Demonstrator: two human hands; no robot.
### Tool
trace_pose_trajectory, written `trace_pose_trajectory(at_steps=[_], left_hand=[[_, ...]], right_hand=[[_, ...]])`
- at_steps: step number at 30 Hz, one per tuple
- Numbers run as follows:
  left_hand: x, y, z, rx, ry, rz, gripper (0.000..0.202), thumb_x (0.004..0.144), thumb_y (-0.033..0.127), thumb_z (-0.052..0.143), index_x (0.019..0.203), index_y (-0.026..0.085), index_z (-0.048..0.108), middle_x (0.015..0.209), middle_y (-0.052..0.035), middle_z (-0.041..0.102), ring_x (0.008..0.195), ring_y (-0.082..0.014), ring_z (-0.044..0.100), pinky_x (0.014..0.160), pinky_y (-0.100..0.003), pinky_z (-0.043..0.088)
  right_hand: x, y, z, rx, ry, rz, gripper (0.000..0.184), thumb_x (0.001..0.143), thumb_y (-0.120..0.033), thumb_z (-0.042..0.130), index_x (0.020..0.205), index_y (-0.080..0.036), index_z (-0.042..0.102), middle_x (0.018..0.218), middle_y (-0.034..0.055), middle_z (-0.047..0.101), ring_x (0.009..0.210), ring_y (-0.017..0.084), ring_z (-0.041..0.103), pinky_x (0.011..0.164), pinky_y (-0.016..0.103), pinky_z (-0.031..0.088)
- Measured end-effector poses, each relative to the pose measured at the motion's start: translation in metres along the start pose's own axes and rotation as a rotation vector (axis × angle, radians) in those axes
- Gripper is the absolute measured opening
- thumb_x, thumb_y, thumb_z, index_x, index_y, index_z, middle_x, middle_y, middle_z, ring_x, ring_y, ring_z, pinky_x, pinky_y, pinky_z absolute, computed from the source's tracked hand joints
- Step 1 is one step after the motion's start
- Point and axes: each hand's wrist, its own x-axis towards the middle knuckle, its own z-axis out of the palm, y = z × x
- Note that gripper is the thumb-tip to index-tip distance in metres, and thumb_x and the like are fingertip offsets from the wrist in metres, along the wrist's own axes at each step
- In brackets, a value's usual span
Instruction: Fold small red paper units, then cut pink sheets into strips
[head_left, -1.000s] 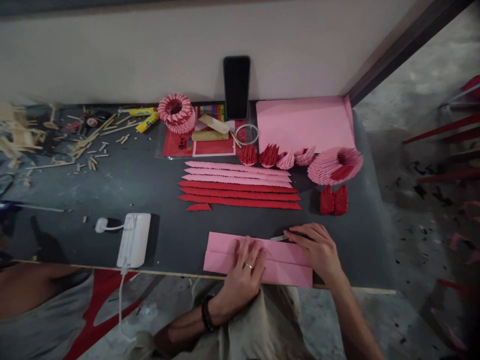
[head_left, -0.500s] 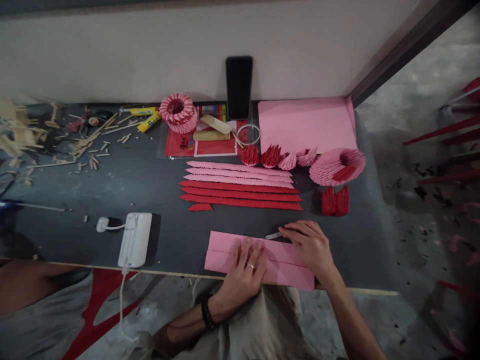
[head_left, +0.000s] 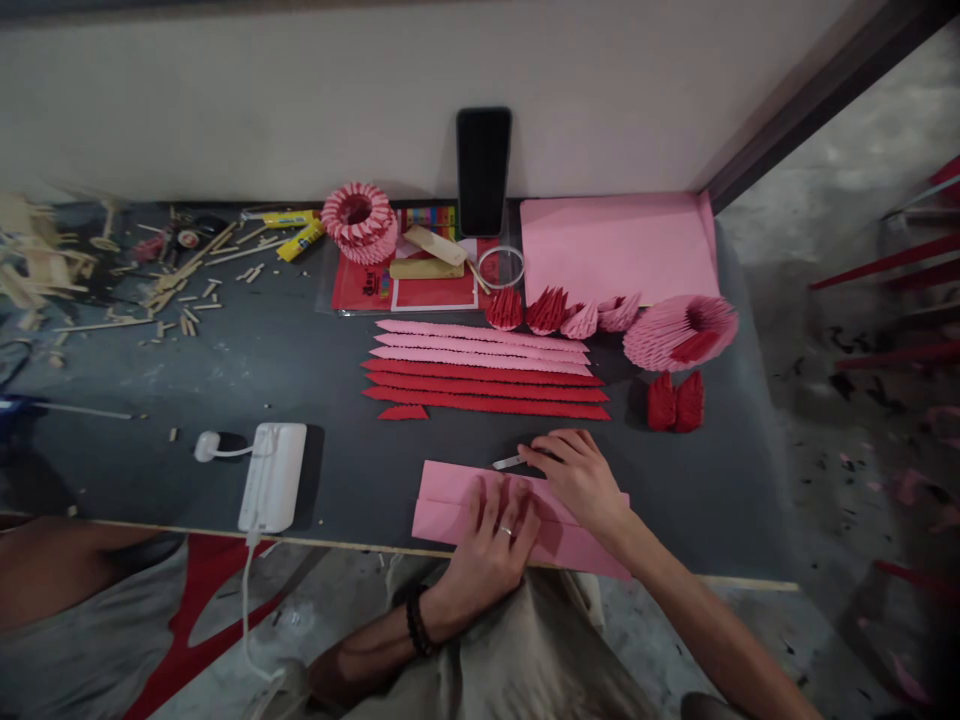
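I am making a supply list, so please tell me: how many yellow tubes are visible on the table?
2, both left of the phone: one tube lies nearer the wall, the other tube slants just in front of it. More could be hidden.

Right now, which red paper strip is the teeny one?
The stubby red strip at the lower left, nearest the pink sheet under the left hand; the other three red strips are far longer.

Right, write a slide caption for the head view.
Left hand on folded pink paper, right hand holding a slim tool, red and pink strips beyond.
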Motion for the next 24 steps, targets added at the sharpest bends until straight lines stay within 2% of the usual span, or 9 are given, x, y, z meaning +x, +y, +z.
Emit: trace_pose_trajectory(at_steps=[4, 7, 12, 16, 21, 24], left_hand=[[-0.002, 0.0, 0.001, -0.005, -0.002, 0.013, 0.06, 0.097, 0.034, 0.064, 0.154, 0.016, 0.06, 0.17, -0.0235, 0.047, 0.151, -0.0478, 0.052, 0.131, -0.074, 0.03], [-0.003, 0.001, 0.003, -0.01, 0.007, 0.013, 0.059, 0.097, 0.034, 0.064, 0.153, 0.016, 0.061, 0.164, -0.0233, 0.054, 0.149, -0.0486, 0.053, 0.13, -0.075, 0.029], [-0.003, 0.002, 0.008, -0.074, 0.073, -0.006, 0.05, 0.093, 0.029, 0.07, 0.141, 0.016, 0.071, 0.145, -0.0207, 0.07, 0.142, -0.0483, 0.06, 0.131, -0.075, 0.027], [-0.002, 0.003, 0.009, -0.089, 0.093, -0.011, 0.042, 0.091, 0.025, 0.071, 0.132, 0.02, 0.075, 0.13, -0.014, 0.078, 0.13, -0.0448, 0.069, 0.129, -0.074, 0.033], [-0.001, 0.004, 0.005, -0.106, 0.081, -0.053, 0.034, 0.093, 0.025, 0.069, 0.126, 0.021, 0.078, 0.12, -0.0119, 0.081, 0.119, -0.0403, 0.074, 0.123, -0.069, 0.043], [0.0, -0.001, 0.0, -0.133, 0.04, -0.052, 0.037, 0.096, 0.029, 0.067, 0.131, 0.022, 0.076, 0.132, -0.0118, 0.078, 0.129, -0.0395, 0.069, 0.123, -0.065, 0.044]], right_hand=[[0.014, -0.011, 0.005, -0.035, -0.094, -0.087, 0.037, 0.098, -0.014, 0.066, 0.131, -0.027, 0.073, 0.12, 0.0039, 0.078, 0.111, 0.023, 0.06, 0.099, 0.041, 0.046], [0.026, -0.021, 0.005, -0.044, -0.141, -0.129, 0.036, 0.098, -0.017, 0.067, 0.133, -0.024, 0.072, 0.12, 0.0068, 0.075, 0.112, 0.024, 0.057, 0.098, 0.041, 0.045], [0.048, -0.036, 0.007, -0.089, -0.219, -0.178, 0.036, 0.1, -0.022, 0.066, 0.136, -0.024, 0.069, 0.122, 0.0081, 0.073, 0.111, 0.025, 0.054, 0.096, 0.041, 0.043], [0.062, -0.049, 0.011, -0.144, -0.271, -0.196, 0.035, 0.102, -0.02, 0.061, 0.137, -0.023, 0.066, 0.124, 0.0079, 0.071, 0.113, 0.026, 0.053, 0.094, 0.042, 0.042], [0.071, -0.059, 0.019, -0.162, -0.245, -0.216, 0.031, 0.107, -0.021, 0.054, 0.136, -0.023, 0.066, 0.119, 0.0062, 0.072, 0.109, 0.023, 0.054, 0.093, 0.042, 0.041], [0.068, -0.053, 0.018, -0.153, -0.173, -0.212, 0.028, 0.107, -0.021, 0.055, 0.132, -0.021, 0.068, 0.113, 0.0061, 0.073, 0.105, 0.022, 0.057, 0.095, 0.041, 0.041]])
